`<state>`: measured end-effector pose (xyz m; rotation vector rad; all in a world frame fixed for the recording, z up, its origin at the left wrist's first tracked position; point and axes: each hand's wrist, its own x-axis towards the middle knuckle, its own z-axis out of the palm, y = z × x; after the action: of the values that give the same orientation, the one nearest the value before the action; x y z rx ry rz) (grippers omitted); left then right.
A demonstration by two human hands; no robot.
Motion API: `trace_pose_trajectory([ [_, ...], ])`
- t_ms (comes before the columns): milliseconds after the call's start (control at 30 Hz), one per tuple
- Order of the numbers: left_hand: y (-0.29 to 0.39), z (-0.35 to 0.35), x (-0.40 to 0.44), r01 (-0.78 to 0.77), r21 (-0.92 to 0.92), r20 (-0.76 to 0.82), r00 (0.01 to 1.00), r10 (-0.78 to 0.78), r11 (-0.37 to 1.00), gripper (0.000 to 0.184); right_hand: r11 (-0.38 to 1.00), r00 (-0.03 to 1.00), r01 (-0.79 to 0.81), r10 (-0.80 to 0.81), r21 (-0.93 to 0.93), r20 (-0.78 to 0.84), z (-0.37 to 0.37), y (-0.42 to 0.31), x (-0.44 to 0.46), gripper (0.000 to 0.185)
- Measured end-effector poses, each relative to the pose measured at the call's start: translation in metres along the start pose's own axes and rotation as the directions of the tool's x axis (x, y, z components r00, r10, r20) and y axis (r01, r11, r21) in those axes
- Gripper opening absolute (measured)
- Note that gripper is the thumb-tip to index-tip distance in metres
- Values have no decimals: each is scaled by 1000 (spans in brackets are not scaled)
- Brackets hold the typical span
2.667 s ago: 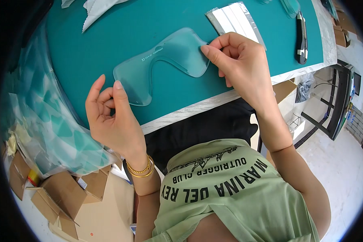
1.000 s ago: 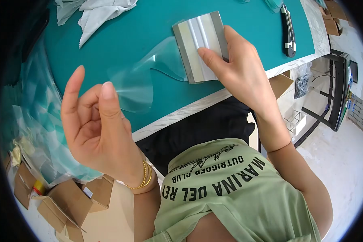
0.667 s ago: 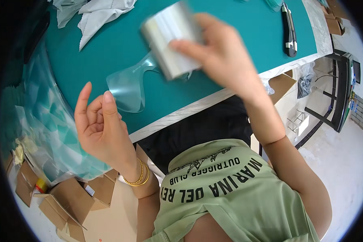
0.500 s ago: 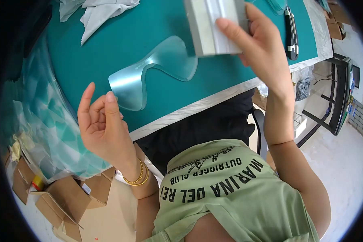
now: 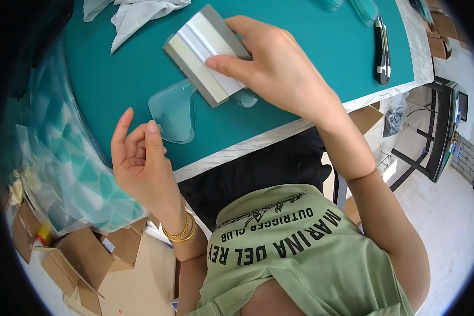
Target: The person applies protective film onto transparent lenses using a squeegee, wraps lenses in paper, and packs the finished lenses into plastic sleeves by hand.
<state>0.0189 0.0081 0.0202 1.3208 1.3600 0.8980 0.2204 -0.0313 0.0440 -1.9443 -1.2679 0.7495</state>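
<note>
A clear, curved goggle lens [image 5: 173, 117] lies at a slant on the green work mat [image 5: 321, 68]. My left hand [image 5: 145, 155] is at its near left end, thumb and curled fingers closed at the edge; the fingers behind are partly hidden. In my right hand [image 5: 279, 68] is a flat silver block [image 5: 203, 55] with a ridged face and dark grey sides, gripped with the thumb on top. The block sits over the middle and right of the lens and hides most of that part. I cannot tell whether it touches the lens.
A grey cloth [image 5: 142, 18] lies at the far left of the mat. A black utility knife [image 5: 382, 52] rests near the right edge, beside some stacked clear lenses [image 5: 364, 10]. Plastic wrapping [image 5: 84, 174] and cardboard boxes [image 5: 87, 258] are at the left.
My right hand has brought the silver block left and down, from beyond the lens to over it, and tilted it. My left hand stays at the lens's left end.
</note>
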Motion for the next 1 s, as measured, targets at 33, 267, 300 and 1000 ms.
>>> trace_pose_trajectory([
  [33,-1,0,0,7,12,5,1000,-7,1000,36,999,999,32,-33,8,15,-2,1,2,39],
  [267,0,-2,0,36,7,9,999,-36,999,35,996,1000,-12,12,90,-3,-25,17,9,44],
  [300,0,-2,0,37,5,7,999,-37,999,35,999,1000,-13,12,42,6,-23,16,11,44],
  [1000,-2,-4,0,55,-53,14,998,-54,997,32,991,985,126,-119,-52,128,0,-13,31,35],
])
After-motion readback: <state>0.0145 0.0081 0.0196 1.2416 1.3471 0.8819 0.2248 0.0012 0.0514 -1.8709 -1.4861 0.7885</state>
